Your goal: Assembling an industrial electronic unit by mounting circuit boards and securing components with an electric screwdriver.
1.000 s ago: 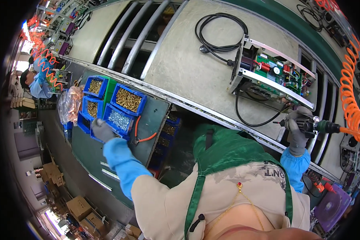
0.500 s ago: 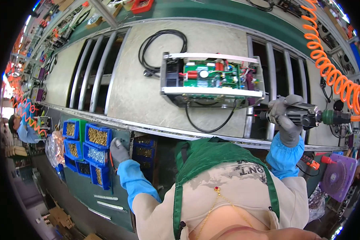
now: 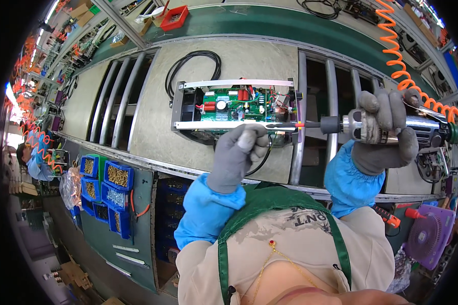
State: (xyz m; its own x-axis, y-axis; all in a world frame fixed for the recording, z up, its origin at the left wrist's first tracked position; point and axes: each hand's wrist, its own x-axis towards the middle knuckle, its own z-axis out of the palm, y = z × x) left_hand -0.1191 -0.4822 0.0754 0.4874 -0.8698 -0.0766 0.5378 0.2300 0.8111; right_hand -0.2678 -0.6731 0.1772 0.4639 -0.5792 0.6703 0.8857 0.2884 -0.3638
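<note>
- Gripping silver-black cylindrical driver (image 3: 425,123) in gray-gloved right hand (image 3: 379,152), aiming leftward at curled left hand (image 3: 234,157).
- Facing silver-railed open chassis (image 3: 213,125) just beyond left fingers (image 3: 260,141); cannot tell their grasp.

You're in a factory workshop: roller conveyor (image 3: 332,91) ahead, blue screw bins (image 3: 125,234) left, coiled orange hose (image 3: 387,24) right.

Dark printed letters (image 3: 310,219) are borne on the chest of the beige shirt (image 3: 310,245), beside the upper edge of the green apron (image 3: 277,195) and close to its right strap; part of the wording seems to be covered by that edge. On the circuit board (image 3: 234,114) and the power tool (image 3: 420,123), any marks are too small or blurred to be read.
</note>
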